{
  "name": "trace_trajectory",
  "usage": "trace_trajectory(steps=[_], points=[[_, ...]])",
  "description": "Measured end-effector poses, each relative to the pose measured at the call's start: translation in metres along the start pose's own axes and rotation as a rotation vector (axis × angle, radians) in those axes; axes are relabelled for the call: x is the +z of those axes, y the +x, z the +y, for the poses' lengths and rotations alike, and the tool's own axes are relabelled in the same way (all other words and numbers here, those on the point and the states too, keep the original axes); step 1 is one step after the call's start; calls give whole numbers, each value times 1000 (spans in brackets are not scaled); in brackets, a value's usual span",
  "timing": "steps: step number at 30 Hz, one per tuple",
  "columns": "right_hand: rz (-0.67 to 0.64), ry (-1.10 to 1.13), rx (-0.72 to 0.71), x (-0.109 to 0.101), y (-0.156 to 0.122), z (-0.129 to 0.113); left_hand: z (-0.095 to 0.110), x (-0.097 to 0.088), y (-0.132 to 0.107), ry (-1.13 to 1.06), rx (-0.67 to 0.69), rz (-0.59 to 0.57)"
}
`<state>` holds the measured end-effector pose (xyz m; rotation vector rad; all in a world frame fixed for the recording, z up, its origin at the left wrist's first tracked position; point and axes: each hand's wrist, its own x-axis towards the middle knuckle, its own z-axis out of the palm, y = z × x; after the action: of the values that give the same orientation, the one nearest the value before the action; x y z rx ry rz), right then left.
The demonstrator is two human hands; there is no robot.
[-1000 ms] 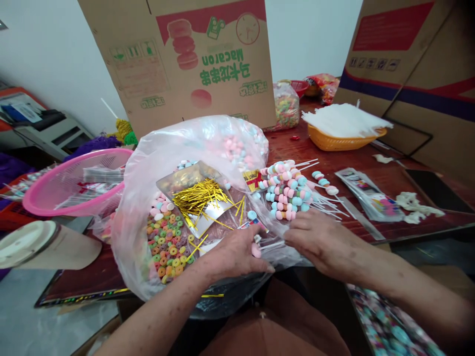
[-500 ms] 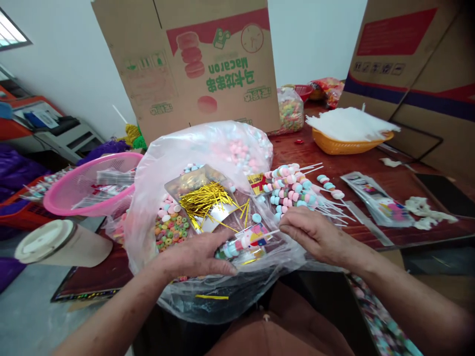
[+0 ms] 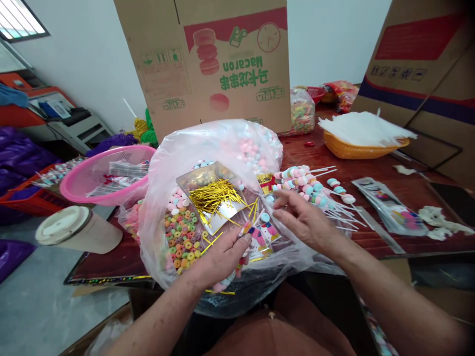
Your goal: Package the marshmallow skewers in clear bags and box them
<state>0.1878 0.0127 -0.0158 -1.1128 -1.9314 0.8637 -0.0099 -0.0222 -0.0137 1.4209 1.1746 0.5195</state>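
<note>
My left hand [image 3: 227, 251] is closed around a candy skewer [image 3: 224, 284] in a clear printed sleeve. The pastel end of that skewer sticks out below the palm, and the rest is partly hidden by my fingers. My right hand [image 3: 302, 217] holds nothing, its fingers apart, just in front of a pile of pastel marshmallow skewers [image 3: 302, 180]. Below both hands lies a large clear plastic bag [image 3: 166, 148] with colourful ring candies [image 3: 181, 232] in it. Gold twist ties [image 3: 213, 195] are heaped on an opened packet. Printed sleeves [image 3: 265, 237] lie between my hands.
A pink basket [image 3: 79, 185] and a lidded paper cup [image 3: 85, 232] are at the left. A macaron carton [image 3: 208, 109] stands behind the bag. To the right are an orange basket [image 3: 349, 148] of white sticks, a stack of printed sleeves [image 3: 389, 207] and a ruler [image 3: 382, 230].
My right hand has let go of the skewer's stick and opened, moving toward the pile. The skewer has turned in my left hand, which has closed on it. The view has shifted left.
</note>
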Motion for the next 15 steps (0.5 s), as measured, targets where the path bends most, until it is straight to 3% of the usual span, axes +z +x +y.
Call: trace_trajectory(steps=[2,4,6,8,11,15], points=[[-37,232,168,17,-7,-1,-6,6,0,9,32,51],[-173,404,264,36,-16,-3,-10,9,0,30,50,66],[-192,423,274,51,-24,-5,-13,8,-2,17,12,9],[-104,256,160,60,-30,-9,-14,4,-5,-10,-42,-98],[-7,-3,-32,59,-30,-13,-11,-4,-6,8,-22,-237],[36,144,112,41,-16,-17,-4,-7,-9,61,-62,-256]])
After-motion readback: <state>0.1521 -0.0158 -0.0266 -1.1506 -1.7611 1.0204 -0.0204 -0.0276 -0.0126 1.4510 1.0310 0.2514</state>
